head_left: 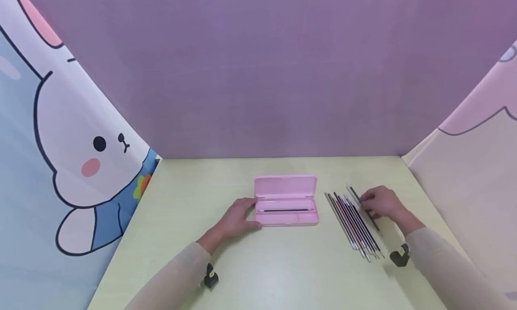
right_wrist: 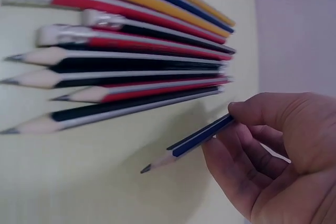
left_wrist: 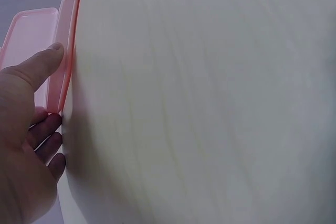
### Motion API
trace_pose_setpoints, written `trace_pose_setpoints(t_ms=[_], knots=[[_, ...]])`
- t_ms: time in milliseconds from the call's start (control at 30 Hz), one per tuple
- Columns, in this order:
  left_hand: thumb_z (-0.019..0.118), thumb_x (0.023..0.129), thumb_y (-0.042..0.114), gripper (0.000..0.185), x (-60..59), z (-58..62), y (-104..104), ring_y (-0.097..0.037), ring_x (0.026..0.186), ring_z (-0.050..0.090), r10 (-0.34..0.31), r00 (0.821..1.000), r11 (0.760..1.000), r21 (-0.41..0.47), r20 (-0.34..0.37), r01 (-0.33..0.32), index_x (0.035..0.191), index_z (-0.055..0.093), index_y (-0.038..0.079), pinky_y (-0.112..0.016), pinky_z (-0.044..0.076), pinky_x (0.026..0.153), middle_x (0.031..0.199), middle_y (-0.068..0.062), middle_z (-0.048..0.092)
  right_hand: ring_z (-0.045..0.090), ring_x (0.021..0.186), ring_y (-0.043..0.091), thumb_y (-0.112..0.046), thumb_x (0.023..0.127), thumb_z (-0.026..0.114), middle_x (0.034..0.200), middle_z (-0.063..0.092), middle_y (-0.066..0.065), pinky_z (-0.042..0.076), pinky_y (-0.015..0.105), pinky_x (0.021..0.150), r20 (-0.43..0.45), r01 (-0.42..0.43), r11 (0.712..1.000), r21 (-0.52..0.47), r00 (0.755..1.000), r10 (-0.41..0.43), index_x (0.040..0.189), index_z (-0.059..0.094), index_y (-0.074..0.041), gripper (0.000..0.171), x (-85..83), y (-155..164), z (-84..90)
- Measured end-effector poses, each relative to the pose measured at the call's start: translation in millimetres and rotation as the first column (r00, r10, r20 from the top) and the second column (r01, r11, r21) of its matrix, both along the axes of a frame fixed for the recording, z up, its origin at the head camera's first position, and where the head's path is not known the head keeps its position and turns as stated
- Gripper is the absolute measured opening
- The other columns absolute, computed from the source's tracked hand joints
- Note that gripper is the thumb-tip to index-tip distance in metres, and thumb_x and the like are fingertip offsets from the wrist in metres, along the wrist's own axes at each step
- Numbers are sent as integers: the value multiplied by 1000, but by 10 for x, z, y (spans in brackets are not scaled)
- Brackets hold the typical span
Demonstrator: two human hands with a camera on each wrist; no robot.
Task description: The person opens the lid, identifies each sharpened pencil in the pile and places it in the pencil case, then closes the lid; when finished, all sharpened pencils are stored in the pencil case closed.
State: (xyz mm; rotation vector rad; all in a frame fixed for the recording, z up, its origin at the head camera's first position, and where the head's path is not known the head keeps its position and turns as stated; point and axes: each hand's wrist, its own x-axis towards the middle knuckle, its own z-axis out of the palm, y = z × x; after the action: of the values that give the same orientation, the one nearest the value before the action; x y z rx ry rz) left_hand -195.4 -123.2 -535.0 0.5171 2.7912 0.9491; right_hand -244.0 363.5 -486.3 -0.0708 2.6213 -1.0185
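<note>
On the left of a pale yellow-green table [head_left: 282,265], the left hand [head_left: 238,218] rests against the left end of an open pink pencil case [head_left: 286,200]. In the left wrist view the thumb lies straight along the case's edge and the other fingers curl loosely at its corner; it steadies the case without gripping it. The case lies with its long axis running left to right, lid folded back toward the far wall, and 1 dark pencil already lies along its tray.

To the right of the case, well apart from it, a row of pencils [head_left: 353,224] lies side by side, long axes running from far-left to near-right. In the right wrist view some tips are sharpened and others end in metal-capped erasers.

At the right edge of that row, the right hand [head_left: 381,202] pinches 1 blue and black pencil [right_wrist: 191,142] between thumb and fingertips near its blunt end. Its sharpened tip points away from the palm and slightly down toward the table.

The pencil looks light, stiff and smooth, likely to roll or slip if held loosely. A hold nearer the middle would probably steady it; the point looks fragile.
</note>
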Motion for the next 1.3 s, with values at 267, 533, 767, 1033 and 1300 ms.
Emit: trace_pose_setpoints(t_ms=[267, 533, 767, 1033, 1300], knots=[[81, 84, 48, 91, -18, -14, 2, -32, 147, 41, -5, 1000, 1000, -15, -10, 5, 158, 40, 13, -53, 33, 123, 157, -8, 48, 72, 91, 25, -12, 93, 70, 102, 74, 16, 66, 40, 67, -53, -71, 996, -47, 996, 68, 120, 67, 7, 34, -36, -90, 285], [80, 85, 50, 92, -30, 2, 15, -32, 147, 40, -2, 1000, 1000, -30, -6, 2, 158, 40, 13, -54, 33, 123, 158, -9, 47, 69, 88, 19, -12, 93, 69, 99, 75, 12, 64, 37, 66, -108, -145, 987, -73, 985, 137, 119, 71, 2, 30, -40, -357, 598], [80, 85, 49, 90, -30, 6, 33, -31, 146, 41, 4, 1000, 1000, -25, -4, -4, 158, 41, 13, -52, 34, 123, 157, -9, 48, 69, 85, 20, -9, 93, 70, 97, 74, 12, 64, 37, 68, -112, -198, 970, -139, 977, 183, 116, 72, 2, 26, -16, -619, 739], [81, 85, 48, 90, -43, -5, 53, -32, 146, 41, 2, 1000, 1000, -27, 0, -2, 158, 41, 13, -51, 33, 123, 157, -9, 48, 66, 80, 23, -7, 93, 69, 99, 73, 18, 62, 36, 70, -78, -236, 947, -216, 971, 225, 111, 75, -1, 20, -36, -898, 765], [83, 82, 47, 90, -116, 36, 93, -29, 144, 45, 18, 1000, 999, -33, 0, -18, 155, 44, 12, -49, 36, 122, 154, -7, 52, 60, 72, 18, -10, 95, 70, 98, 73, 10, 54, 28, 62, -122, -335, 923, -190, 941, 317, 114, 77, -4, 21, -190, -1177, 805]])
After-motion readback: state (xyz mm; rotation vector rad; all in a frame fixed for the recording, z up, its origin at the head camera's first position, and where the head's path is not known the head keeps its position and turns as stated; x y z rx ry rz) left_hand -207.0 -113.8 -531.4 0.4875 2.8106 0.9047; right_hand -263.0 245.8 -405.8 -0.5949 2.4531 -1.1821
